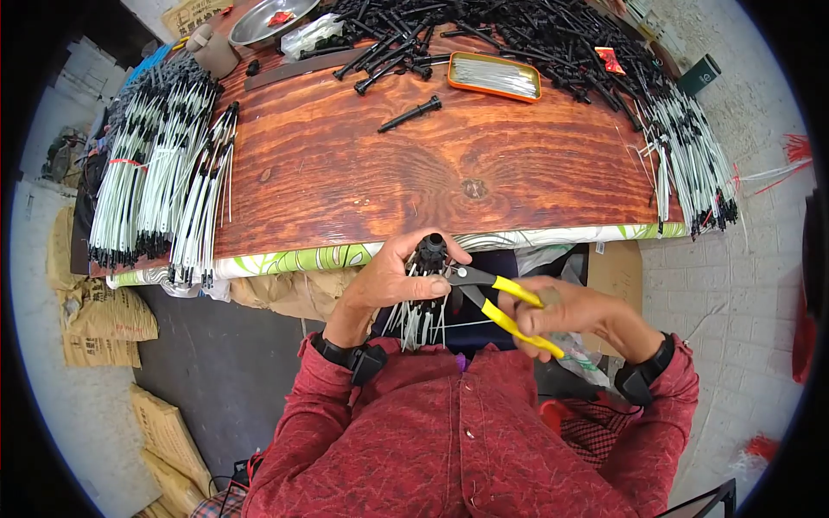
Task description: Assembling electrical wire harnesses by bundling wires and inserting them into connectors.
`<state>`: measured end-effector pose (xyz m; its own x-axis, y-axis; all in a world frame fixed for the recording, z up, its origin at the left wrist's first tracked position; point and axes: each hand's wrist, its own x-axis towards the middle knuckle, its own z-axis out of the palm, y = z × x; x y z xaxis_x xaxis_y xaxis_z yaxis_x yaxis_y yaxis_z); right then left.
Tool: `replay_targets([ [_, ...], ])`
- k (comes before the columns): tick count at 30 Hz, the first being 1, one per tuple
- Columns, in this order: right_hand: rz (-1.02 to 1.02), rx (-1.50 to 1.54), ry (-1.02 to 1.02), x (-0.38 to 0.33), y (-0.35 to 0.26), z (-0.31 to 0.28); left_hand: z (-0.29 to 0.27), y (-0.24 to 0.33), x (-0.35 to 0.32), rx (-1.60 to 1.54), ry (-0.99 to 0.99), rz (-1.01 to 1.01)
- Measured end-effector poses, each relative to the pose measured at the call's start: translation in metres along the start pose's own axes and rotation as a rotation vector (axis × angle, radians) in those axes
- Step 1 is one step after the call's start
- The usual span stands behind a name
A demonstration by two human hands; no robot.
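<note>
My left hand (399, 274) is wrapped round a black plastic umbrella-like frame (431, 252), held upright near the table's front edge. Thin white ribs (420, 324) hang down below its black head. In my right hand (554, 312) is a pair of pliers (499, 302) with yellow handles, its handles spread apart. The dark jaws reach the frame's side beside my left thumb; what lies between them is too small to make out.
A wooden table (345, 186) spans the front. Bundles of white-ribbed frames (155, 186) stand at its left, another bundle (691, 164) at its right. Black plastic shafts (535, 39) are heaped at the back, near a tin (494, 77) of thin metal pins. One shaft (410, 114) lies alone.
</note>
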<state>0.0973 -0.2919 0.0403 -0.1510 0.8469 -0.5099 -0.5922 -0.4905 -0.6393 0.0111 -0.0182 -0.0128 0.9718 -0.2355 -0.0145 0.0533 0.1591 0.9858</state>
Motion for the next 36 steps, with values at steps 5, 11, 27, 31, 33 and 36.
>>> replay_targets([
  [5,-0.315,-0.746,0.592,-0.020,-0.018,0.039,-0.010,-0.012,-0.005,-0.011,0.085,0.017],
  [11,-0.499,-1.156,0.682,-0.024,-0.005,0.050,-0.010,-0.015,-0.010,-0.122,0.056,0.026],
  [27,-0.719,-1.165,0.941,-0.003,0.004,0.048,-0.022,-0.031,-0.009,-0.201,0.014,0.156],
  [31,-0.340,-0.582,0.540,-0.006,-0.006,0.025,-0.021,-0.022,-0.014,-0.176,0.039,0.088],
  [33,-0.099,-0.210,0.245,-0.007,-0.015,0.006,-0.019,-0.022,-0.017,-0.175,0.046,0.055],
  [36,0.133,0.155,-0.055,-0.005,-0.013,-0.005,-0.011,-0.025,-0.014,-0.173,0.040,0.148],
])
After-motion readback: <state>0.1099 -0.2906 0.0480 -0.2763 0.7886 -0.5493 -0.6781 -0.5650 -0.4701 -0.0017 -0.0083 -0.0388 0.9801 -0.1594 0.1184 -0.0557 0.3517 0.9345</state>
